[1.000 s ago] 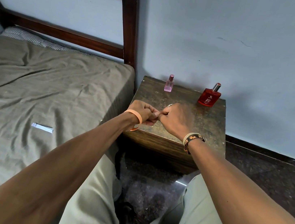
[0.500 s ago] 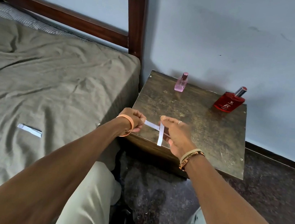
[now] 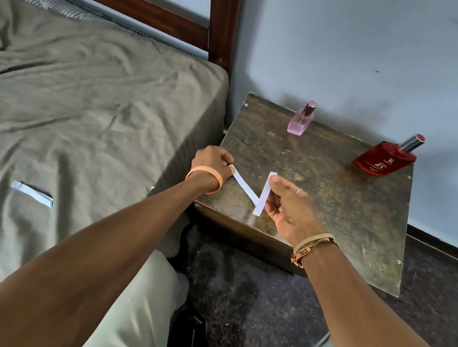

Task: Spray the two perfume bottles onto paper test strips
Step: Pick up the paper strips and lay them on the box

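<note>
Two white paper strips meet in a V over the front left of a worn wooden bedside table (image 3: 335, 206). My left hand (image 3: 213, 161) pinches the upper end of the left strip (image 3: 243, 187). My right hand (image 3: 286, 205) holds the right strip (image 3: 265, 193) between thumb and fingers. A small pink perfume bottle (image 3: 301, 120) stands upright at the table's back edge. A larger red perfume bottle (image 3: 384, 160) with a silver sprayer stands at the back right corner. Both bottles are apart from my hands.
A bed with a rumpled olive sheet (image 3: 81, 123) fills the left, with another white paper strip (image 3: 32, 193) lying on it. A dark wooden headboard (image 3: 220, 16) and a pale blue wall are behind. My knees and dark floor (image 3: 248, 302) are below the table.
My hands, pressed together a second ago, have drawn apart, each now holding one paper strip. The strips have spread into a wider V since half a second ago. The view has shifted left.
</note>
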Available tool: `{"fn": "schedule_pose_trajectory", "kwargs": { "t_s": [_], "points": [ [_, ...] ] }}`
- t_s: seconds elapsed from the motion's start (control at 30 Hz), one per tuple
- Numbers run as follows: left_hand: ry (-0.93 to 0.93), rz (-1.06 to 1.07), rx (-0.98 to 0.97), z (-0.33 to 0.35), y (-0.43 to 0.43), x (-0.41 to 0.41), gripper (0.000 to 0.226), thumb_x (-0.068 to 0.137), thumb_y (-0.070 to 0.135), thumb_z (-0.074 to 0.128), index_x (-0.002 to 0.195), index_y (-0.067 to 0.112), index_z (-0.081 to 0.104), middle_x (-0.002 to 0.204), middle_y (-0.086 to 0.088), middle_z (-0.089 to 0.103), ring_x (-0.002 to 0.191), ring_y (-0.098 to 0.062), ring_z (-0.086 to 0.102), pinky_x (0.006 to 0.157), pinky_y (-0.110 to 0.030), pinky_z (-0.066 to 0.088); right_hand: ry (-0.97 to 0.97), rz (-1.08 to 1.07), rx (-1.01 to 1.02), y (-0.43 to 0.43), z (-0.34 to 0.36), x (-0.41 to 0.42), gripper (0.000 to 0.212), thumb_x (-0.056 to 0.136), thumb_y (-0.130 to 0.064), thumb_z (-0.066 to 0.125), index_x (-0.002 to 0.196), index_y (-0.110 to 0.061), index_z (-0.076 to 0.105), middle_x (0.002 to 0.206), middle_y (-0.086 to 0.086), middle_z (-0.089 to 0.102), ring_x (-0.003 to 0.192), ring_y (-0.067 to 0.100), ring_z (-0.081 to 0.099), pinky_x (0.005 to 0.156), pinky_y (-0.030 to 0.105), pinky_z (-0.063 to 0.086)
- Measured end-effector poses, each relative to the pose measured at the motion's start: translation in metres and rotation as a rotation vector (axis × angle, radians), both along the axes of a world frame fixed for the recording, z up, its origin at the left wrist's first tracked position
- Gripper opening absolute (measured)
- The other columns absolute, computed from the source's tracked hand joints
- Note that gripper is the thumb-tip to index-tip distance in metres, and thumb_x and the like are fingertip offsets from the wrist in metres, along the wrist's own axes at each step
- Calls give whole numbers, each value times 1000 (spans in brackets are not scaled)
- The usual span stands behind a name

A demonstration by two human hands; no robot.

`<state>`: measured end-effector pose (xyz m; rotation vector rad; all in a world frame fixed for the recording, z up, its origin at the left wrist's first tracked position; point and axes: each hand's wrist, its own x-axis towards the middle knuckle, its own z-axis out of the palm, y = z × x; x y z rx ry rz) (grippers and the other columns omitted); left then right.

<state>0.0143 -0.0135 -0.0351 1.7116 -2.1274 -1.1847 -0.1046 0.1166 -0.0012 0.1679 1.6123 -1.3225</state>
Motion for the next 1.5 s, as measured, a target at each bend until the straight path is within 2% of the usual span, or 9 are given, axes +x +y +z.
{"fn": "schedule_pose_trajectory", "kwargs": {
  "t_s": [0.2, 0.37, 0.67, 0.8, 0.87, 0.93, 1.0, 1.13, 1.5],
  "points": [
    [171, 52, -78, 24, 39, 1, 21, 90, 38, 61, 85, 20, 69, 86, 1, 71, 73, -15, 66, 72, -28, 53, 55, 4, -96, 7, 22, 4, 5, 89, -11, 70, 90, -16, 72, 74, 2, 70, 62, 11, 62, 55, 25, 48],
    [558, 100, 1057, 83, 90, -5, 57, 97, 55, 40, 106, 6, 68, 92, -12, 73, 71, -25, 71, 61, -29, 59, 75, 36, -236, 31, 60, 1, 10, 91, -12, 68, 100, -13, 71, 82, 2, 71, 74, 15, 63, 59, 26, 51],
    [857, 16, 972, 152, 133, 2, 15, 95, 12, 57, 104, 5, 66, 86, -8, 68, 60, -8, 60, 54, -15, 52, 151, 71, -354, 98, 126, -4, 8, 94, -18, 65, 100, -20, 69, 89, -1, 71, 72, 13, 57, 54, 24, 34],
    [829, 13, 696, 170, 158, 0, 17, 86, 3, 67, 103, 6, 70, 85, -9, 70, 65, -12, 61, 57, -19, 54, 60, -10, -457, 126, 146, 2, 48, 91, -45, 62, 122, -8, 62, 97, 7, 67, 77, 17, 63, 59, 27, 48],
    [708, -52, 203, 165, 163, -2, 14, 80, 5, 75, 92, 10, 75, 83, -6, 73, 71, -15, 65, 67, -24, 56, 92, -31, -442, 132, 154, 4, 56, 83, -49, 69, 118, -6, 62, 100, 10, 66, 86, 21, 65, 68, 30, 53],
    [578, -251, -293, 165, 173, -2, 14, 75, 8, 79, 88, 14, 78, 83, -1, 75, 77, -12, 69, 76, -22, 55, 162, -68, -440, 146, 163, 7, 37, 82, -28, 77, 108, -5, 65, 99, 12, 67, 88, 23, 66, 73, 32, 55],
    [576, -361, -507, 166, 181, -2, 14, 73, 8, 79, 87, 13, 79, 85, -1, 76, 79, -9, 69, 78, -18, 53, 200, -99, -435, 154, 168, 4, 31, 82, -3, 74, 111, -2, 66, 97, 14, 70, 90, 23, 69, 78, 33, 56],
    [655, -379, -663, 165, 188, -10, 13, 72, 4, 79, 83, 12, 79, 89, -2, 76, 82, -12, 70, 81, -15, 52, 225, -108, -420, 166, 170, -8, 42, 79, 13, 70, 117, -2, 64, 93, 14, 72, 97, 27, 70, 88, 39, 57],
    [650, -402, -761, 147, 189, -7, 13, 72, 7, 81, 84, 11, 79, 93, -5, 75, 87, -18, 70, 81, -32, 57, 132, 203, -373, 167, 144, -17, 47, 77, 5, 73, 120, -11, 64, 100, 11, 74, 94, 22, 69, 86, 37, 54]
  ]
}}
